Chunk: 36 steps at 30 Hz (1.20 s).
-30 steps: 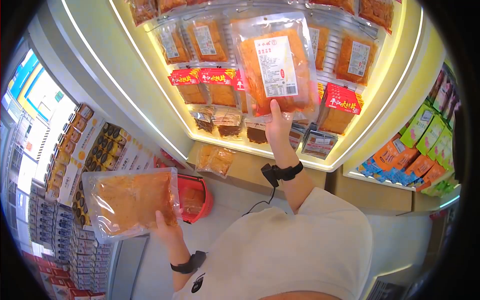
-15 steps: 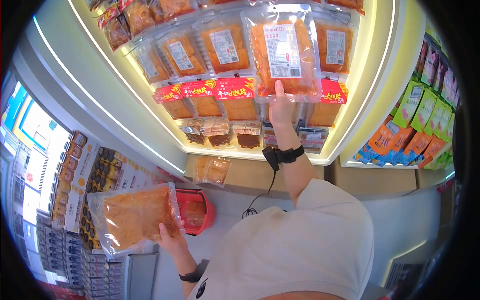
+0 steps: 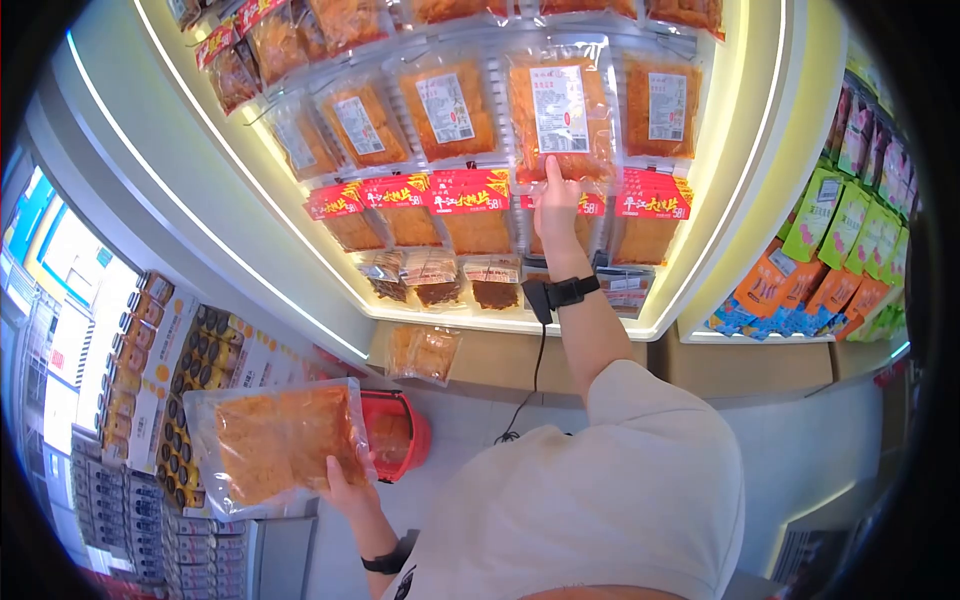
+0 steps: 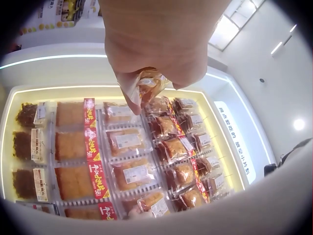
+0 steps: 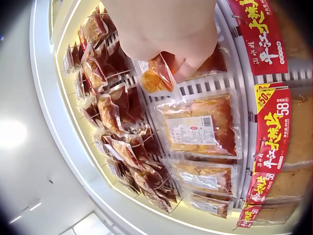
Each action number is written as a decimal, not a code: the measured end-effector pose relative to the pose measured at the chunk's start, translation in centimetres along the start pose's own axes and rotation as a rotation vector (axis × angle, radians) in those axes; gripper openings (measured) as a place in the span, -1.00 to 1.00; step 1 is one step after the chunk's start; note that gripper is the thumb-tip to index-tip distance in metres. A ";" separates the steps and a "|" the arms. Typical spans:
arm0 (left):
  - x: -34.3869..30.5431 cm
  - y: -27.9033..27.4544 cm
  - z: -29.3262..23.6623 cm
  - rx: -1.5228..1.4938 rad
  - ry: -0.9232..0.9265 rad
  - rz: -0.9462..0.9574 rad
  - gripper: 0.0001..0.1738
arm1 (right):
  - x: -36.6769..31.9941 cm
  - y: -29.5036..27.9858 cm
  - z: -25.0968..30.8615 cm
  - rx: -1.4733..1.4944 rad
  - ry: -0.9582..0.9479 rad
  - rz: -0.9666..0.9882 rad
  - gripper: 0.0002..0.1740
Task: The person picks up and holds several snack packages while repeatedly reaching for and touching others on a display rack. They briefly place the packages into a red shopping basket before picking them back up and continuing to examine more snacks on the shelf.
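Observation:
My right hand (image 3: 557, 205) pinches the lower edge of a clear flat packet of orange snack sheets (image 3: 562, 105), thumb on the front. The packet stands upright with its white label facing me, in line with the row of similar packets on the lit display rack. In the right wrist view, that hand (image 5: 168, 29) hides most of the packet. Lower left, my left hand (image 3: 350, 490) grips the right end of a second such packet (image 3: 280, 440), its unlabelled side up. In the left wrist view, the hand (image 4: 156, 49) covers most of this packet.
Labelled packets (image 3: 445, 105) hang on either side, above red-header packets (image 3: 470, 205). One loose packet (image 3: 422, 352) lies on the ledge below. A red basket (image 3: 415, 440) containing a packet stands on the floor behind the left packet. Green and orange bags (image 3: 815, 230) fill a shelf at right.
My right hand has moved its packet farther from me, toward the rack, where it looks smaller. The left packet sits slightly lower in view. My head view has shifted a little.

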<state>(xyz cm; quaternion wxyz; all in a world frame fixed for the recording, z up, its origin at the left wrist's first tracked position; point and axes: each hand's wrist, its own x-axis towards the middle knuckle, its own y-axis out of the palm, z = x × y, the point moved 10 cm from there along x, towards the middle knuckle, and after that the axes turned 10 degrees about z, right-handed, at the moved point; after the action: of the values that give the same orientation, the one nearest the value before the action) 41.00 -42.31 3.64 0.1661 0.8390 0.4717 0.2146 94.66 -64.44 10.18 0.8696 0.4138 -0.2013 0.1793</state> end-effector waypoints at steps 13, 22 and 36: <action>0.9 4.3 1.7 -0.067 -0.104 0.150 -0.40 | -7.9 -0.9 -6.1 -0.488 0.717 0.078 -0.50; 1.1 17.6 5.5 0.206 -0.139 0.646 -0.53 | -25.4 17.9 1.5 -1.045 -0.492 0.963 -0.27; -5.9 30.1 7.5 0.686 -0.172 1.468 -0.03 | -13.0 -3.6 9.1 -0.130 0.183 0.050 -0.75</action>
<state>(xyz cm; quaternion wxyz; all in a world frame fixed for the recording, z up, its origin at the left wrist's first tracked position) 63.82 -63.01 10.55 -0.2473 0.9521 -0.1735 0.0471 83.42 -75.68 6.61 0.9046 0.3332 -0.1423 0.2246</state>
